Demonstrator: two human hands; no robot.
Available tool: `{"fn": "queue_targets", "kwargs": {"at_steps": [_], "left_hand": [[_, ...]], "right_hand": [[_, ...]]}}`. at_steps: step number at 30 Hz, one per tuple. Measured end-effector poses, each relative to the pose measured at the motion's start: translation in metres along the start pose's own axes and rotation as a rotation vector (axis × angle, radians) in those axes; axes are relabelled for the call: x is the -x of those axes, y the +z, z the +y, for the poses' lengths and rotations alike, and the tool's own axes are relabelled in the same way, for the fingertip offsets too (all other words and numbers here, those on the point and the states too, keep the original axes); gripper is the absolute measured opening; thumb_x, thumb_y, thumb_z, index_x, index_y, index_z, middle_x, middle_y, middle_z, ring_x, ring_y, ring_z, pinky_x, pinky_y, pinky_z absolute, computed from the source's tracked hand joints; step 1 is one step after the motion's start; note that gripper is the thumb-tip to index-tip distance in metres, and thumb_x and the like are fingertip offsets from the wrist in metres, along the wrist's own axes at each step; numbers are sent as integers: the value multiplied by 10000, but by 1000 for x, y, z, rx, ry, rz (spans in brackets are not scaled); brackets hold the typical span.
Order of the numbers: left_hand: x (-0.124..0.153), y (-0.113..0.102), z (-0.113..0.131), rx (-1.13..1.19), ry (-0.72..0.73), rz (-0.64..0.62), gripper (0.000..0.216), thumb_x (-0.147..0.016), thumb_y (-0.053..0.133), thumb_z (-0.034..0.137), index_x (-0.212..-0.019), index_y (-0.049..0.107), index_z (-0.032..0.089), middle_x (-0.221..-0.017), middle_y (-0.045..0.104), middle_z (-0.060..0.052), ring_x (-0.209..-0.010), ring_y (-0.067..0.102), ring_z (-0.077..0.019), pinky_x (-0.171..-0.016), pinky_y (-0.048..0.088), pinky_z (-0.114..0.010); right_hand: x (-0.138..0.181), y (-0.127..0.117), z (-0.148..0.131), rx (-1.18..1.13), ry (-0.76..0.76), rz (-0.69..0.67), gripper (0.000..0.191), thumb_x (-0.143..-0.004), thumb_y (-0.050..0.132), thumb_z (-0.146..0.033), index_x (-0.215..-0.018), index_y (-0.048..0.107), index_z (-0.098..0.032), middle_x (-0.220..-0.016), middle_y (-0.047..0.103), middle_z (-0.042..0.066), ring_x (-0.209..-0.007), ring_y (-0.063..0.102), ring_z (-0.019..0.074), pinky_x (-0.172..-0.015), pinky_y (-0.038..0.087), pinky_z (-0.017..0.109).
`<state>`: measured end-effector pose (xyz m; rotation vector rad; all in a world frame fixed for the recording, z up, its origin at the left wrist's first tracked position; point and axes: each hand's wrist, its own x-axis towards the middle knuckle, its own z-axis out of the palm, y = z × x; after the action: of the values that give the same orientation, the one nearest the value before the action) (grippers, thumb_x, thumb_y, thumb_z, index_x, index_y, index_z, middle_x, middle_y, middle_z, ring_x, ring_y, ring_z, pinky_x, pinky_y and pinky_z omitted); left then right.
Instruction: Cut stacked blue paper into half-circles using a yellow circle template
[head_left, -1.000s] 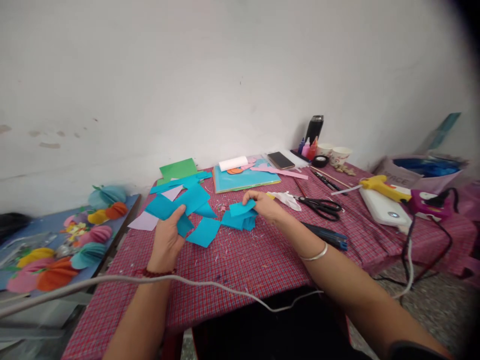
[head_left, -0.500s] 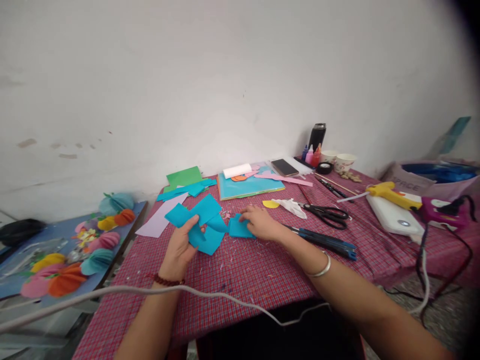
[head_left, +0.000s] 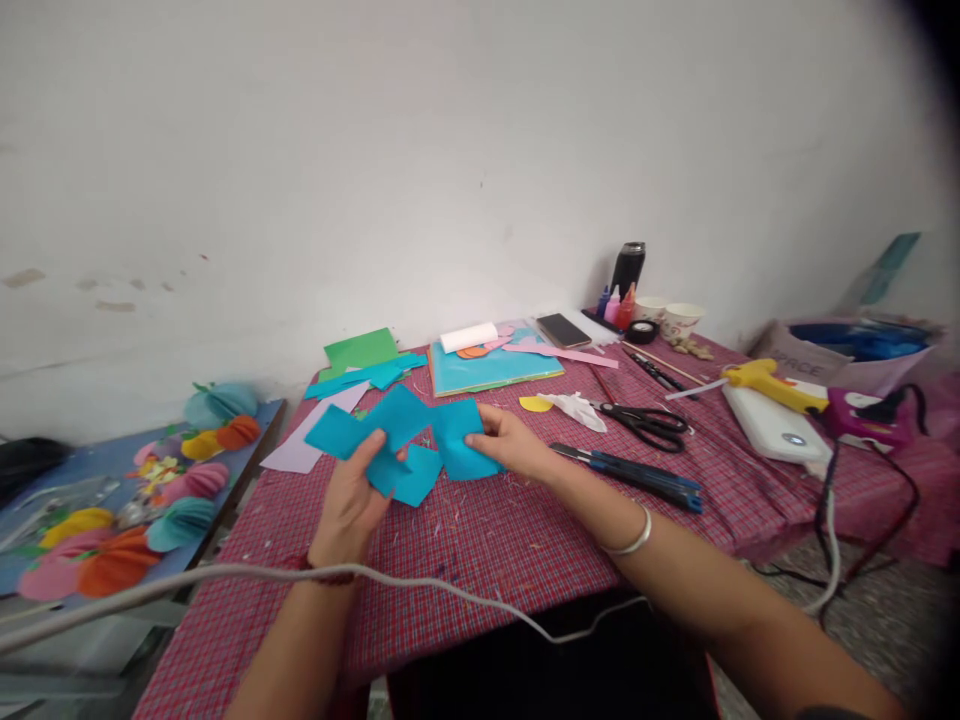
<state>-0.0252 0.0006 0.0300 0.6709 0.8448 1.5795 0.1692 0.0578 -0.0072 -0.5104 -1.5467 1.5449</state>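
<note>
Blue paper pieces (head_left: 403, 414) sit pinched, thumb against fingers, in the left hand (head_left: 352, 508) and right hand (head_left: 514, 443), a light grip seeming best against creases.

Left grip (head_left: 352, 508): most fingers hidden behind the blue squares (head_left: 401, 413); forearm (head_left: 291, 645) cut off by the bottom edge.
Right grip (head_left: 517, 446): fingers partly hidden behind a blue piece (head_left: 454, 432); sleeve (head_left: 825, 713) barely in frame.
Blue squares: overlapping, so their number cannot be told.
Scissors (head_left: 651, 427): blades largely covered by a crumpled white tissue (head_left: 577, 410).
Cable (head_left: 240, 571): cut off by the left edge, its other end lost against the dark lap (head_left: 540, 678).
Surface (head_left: 487, 545): near-left corner beyond the bottom edge.
Bag (head_left: 810, 366): lettering only partly legible, contents blurred.
Black bundle (head_left: 22, 462): cut by the left edge, unclear.
Paper cups (head_left: 681, 323): contents too small to tell.
</note>
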Motion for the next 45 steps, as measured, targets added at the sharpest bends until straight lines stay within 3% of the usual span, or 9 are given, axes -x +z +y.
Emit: {"fn": "queue_targets", "kwargs": {"at_steps": [4, 8, 13, 17, 22, 28, 36, 40, 45], "left_hand": [[-3, -2, 8, -3, 39, 12, 294, -619, 765, 226, -879, 635, 188, -734, 683, 5, -555, 604, -131, -578, 526, -285], [-2, 1, -18, -194, -77, -67, 422, -569, 799, 237, -953, 651, 144, -859, 717, -77, -715, 669, -209, -643, 542, -327], [-3, -4, -38, -558, 209, 164, 274, -556, 800, 283, -658, 597, 129, -529, 625, -1, -421, 562, -135, -419, 454, -242], [-9, -7, -23, -412, 277, 252, 267, -563, 790, 255, -689, 580, 148, -539, 610, 34, -429, 558, -118, -454, 474, -239], [-13, -8, -8, -68, -24, 79, 296, -586, 768, 215, -839, 621, 172, -731, 692, 2, -545, 624, -145, -584, 548, -306], [-5, -2, -27, -198, -217, -94, 342, -576, 781, 198, -878, 639, 124, -810, 718, -69, -671, 667, -199, -667, 551, -328], [-10, -7, -42, -432, 76, 93, 282, -527, 791, 241, -678, 574, 143, -601, 632, 22, -506, 564, -116, -530, 487, -253], [-8, -10, -37, -713, 222, 52, 237, -556, 772, 268, -635, 591, 137, -542, 590, 28, -460, 521, -96, -459, 419, -210], [-13, -7, -18, -579, 283, 93, 280, -629, 724, 326, -798, 645, 117, -633, 647, -21, -541, 586, -124, -519, 464, -232]], "right_hand": [[1, -2, -5, -124, 58, 51, 481, -648, 739, -363, -1061, 572, -182, -982, 679, 38, -864, 640, 181, -771, 512, 324], [0, 3, -5, -115, 56, 31, 470, -640, 739, -349, -1053, 578, -193, -947, 686, 25, -821, 644, 174, -745, 522, 319], [-2, 3, 0, 61, -35, 61, 301, -682, 661, -216, -973, 599, -169, -906, 672, 17, -821, 620, 157, -723, 504, 287], [-2, -4, 0, 137, -40, 110, 256, -696, 595, -161, -952, 595, -156, -875, 657, 8, -760, 599, 135, -687, 477, 261], [0, -5, -3, 303, -49, 95, 131, -708, 521, -121, -780, 626, -146, -694, 601, -13, -624, 528, 109, -574, 410, 216], [3, 1, -4, 527, -257, 88, 130, -733, 510, -104, -755, 628, -153, -753, 607, 8, -730, 546, 135, -662, 407, 241], [8, 0, -16, 503, -195, 81, 275, -894, 372, -211, -1009, 619, -172, -881, 625, 30, -775, 554, 144, -688, 419, 263], [6, -2, -15, 528, -147, 103, 233, -842, 494, -245, -1033, 603, -170, -751, 575, -4, -651, 498, 122, -593, 381, 234], [-10, -23, 3, 577, -165, 422, 154, -780, 485, -173, -887, 595, -156, -749, 599, -4, -680, 534, 130, -626, 397, 242]]}}
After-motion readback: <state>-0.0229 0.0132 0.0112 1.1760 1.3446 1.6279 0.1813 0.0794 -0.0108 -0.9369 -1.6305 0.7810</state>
